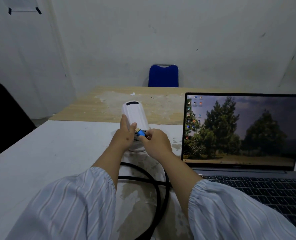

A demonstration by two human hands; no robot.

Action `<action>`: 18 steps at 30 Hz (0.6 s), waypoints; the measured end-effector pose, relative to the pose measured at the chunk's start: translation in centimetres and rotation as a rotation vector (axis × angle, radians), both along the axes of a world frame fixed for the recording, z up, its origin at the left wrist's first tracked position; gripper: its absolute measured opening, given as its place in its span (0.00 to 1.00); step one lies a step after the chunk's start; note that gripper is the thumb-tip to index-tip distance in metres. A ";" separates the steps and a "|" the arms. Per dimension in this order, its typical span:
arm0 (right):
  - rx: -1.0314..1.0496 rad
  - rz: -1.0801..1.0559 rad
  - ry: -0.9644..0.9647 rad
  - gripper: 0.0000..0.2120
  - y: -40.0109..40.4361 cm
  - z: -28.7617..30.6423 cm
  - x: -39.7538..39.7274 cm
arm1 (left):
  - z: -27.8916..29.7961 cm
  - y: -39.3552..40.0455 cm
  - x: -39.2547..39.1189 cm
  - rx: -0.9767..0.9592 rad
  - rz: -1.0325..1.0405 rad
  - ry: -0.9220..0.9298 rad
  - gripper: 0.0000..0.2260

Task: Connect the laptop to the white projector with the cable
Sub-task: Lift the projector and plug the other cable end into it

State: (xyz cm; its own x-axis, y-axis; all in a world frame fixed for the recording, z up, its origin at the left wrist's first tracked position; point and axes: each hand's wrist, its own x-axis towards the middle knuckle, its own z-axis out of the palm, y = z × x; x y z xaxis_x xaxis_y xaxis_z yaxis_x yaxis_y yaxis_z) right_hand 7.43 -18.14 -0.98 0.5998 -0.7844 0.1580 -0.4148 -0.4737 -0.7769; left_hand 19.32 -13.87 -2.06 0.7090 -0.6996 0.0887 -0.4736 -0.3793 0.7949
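Note:
The white projector (135,113) stands on its round base at the middle of the white table (48,153). My left hand (125,134) grips its left side near the back. My right hand (154,142) pinches the blue cable plug (140,132), whose gold tip points up and to the left, just short of the projector's grilled rear face. The black cable (158,193) loops on the table between my forearms. The open laptop (244,134), its screen lit with a tree wallpaper, sits at the right.
A wooden table (143,103) with a worn top adjoins the far edge. Behind it stands a blue chair (163,76) against the wall. A dark chair back (3,116) is at the left.

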 end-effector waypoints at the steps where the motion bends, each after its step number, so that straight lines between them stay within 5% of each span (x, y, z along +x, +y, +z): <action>1: -0.019 -0.018 0.025 0.13 -0.1 -0.1 0.0 | 0.1 0.0 0.0 0.011 -0.004 -0.002 0.28; 18: -0.124 -0.100 0.337 0.17 -1.4 -1.2 -0.8 | 0.5 -0.4 0.3 -0.014 -0.079 0.061 0.29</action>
